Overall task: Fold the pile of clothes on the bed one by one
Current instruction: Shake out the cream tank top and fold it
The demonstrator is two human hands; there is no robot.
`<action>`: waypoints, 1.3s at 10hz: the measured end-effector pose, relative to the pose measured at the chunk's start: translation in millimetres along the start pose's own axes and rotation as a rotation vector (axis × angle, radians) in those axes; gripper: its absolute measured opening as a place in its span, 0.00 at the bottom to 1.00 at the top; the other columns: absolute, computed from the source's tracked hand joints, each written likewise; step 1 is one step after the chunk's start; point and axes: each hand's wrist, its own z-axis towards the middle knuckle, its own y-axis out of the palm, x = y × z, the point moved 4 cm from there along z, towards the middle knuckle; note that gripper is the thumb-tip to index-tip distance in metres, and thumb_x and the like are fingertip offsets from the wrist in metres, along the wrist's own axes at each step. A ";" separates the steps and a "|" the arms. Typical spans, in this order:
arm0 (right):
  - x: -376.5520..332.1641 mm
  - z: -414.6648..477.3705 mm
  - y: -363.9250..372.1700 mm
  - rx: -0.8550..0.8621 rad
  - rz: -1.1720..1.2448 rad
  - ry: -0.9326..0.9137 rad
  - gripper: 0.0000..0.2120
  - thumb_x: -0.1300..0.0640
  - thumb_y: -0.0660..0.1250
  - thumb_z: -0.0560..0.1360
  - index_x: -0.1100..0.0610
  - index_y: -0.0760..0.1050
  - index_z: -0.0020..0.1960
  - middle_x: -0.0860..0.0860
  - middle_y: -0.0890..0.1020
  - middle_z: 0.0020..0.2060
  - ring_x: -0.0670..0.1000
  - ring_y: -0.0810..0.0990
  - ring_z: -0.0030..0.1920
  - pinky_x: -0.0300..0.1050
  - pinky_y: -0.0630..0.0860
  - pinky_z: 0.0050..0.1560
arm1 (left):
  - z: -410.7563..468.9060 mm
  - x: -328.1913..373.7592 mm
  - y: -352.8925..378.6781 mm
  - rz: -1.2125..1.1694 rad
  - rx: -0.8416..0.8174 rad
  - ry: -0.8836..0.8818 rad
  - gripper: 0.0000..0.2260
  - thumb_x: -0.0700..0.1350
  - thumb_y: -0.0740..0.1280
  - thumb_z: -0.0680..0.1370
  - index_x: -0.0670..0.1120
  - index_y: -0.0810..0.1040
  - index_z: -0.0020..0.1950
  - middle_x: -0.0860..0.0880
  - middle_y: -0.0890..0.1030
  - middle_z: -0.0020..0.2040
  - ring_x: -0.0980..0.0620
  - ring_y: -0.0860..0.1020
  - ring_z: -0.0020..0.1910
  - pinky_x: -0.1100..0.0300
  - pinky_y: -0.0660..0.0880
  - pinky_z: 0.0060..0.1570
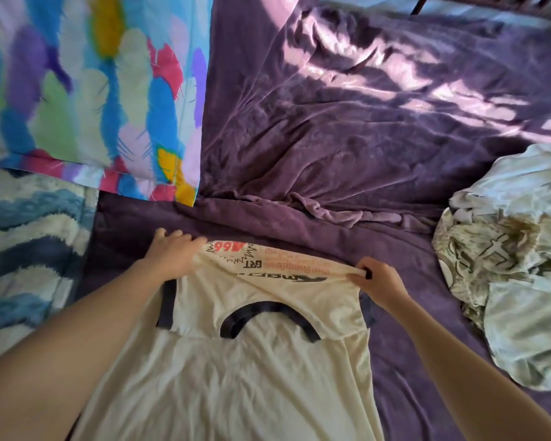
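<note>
on the purple bed, both hands' fingers curl tight, pinching the cream t-shirt at its folded edge.

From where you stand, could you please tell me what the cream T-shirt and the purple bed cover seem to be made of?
The cream T-shirt looks like thin, matte cotton-type jersey: soft fine wrinkles, print faintly showing through. The purple bed cover looks like plush velvet or fleece: shiny streaks in sunlight.

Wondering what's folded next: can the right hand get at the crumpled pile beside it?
Probably, once freed: the right hand pinches the T-shirt; only bare purple sheet lies before the pile.
</note>
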 end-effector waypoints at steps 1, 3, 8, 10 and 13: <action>-3.2 -27.8 -14.5 0.033 -0.114 -0.085 0.09 0.52 0.69 0.73 0.55 0.72 0.41 0.47 0.73 0.31 0.52 0.74 0.38 0.43 0.62 0.37 | -26.2 -3.3 -21.0 0.112 0.350 0.179 0.15 0.43 0.79 0.60 0.47 0.79 0.43 0.49 0.80 0.38 0.46 0.79 0.42 0.51 0.66 0.48; 14.9 -115.7 1.3 0.308 -0.431 -0.546 0.19 0.40 0.51 0.78 0.52 0.69 0.39 0.49 0.79 0.34 0.53 0.79 0.34 0.43 0.66 0.33 | -120.4 -31.3 -1.3 0.033 0.704 0.376 0.07 0.40 0.59 0.64 0.46 0.69 0.41 0.47 0.75 0.31 0.44 0.74 0.32 0.53 0.67 0.38; 15.0 -166.3 84.1 -0.118 -0.726 -0.120 0.13 0.56 0.64 0.73 0.56 0.75 0.57 0.54 0.79 0.54 0.55 0.76 0.57 0.48 0.69 0.56 | -184.7 0.1 71.7 0.041 0.057 -0.008 0.17 0.50 0.61 0.76 0.51 0.69 0.64 0.52 0.76 0.59 0.49 0.75 0.59 0.57 0.73 0.48; -0.3 -119.2 84.2 -0.127 -0.548 -0.074 0.27 0.57 0.59 0.77 0.54 0.57 0.74 0.51 0.62 0.71 0.54 0.60 0.71 0.50 0.63 0.66 | -126.7 10.5 68.9 0.069 0.000 0.007 0.34 0.41 0.61 0.75 0.51 0.49 0.77 0.44 0.52 0.77 0.45 0.51 0.75 0.47 0.55 0.70; 20.5 -79.2 92.8 -0.362 -0.614 -0.080 0.17 0.61 0.58 0.75 0.53 0.73 0.62 0.50 0.76 0.61 0.52 0.74 0.62 0.45 0.69 0.58 | -100.8 -28.2 98.7 -0.151 -0.251 0.096 0.07 0.55 0.63 0.76 0.53 0.75 0.47 0.56 0.78 0.47 0.56 0.75 0.48 0.60 0.70 0.52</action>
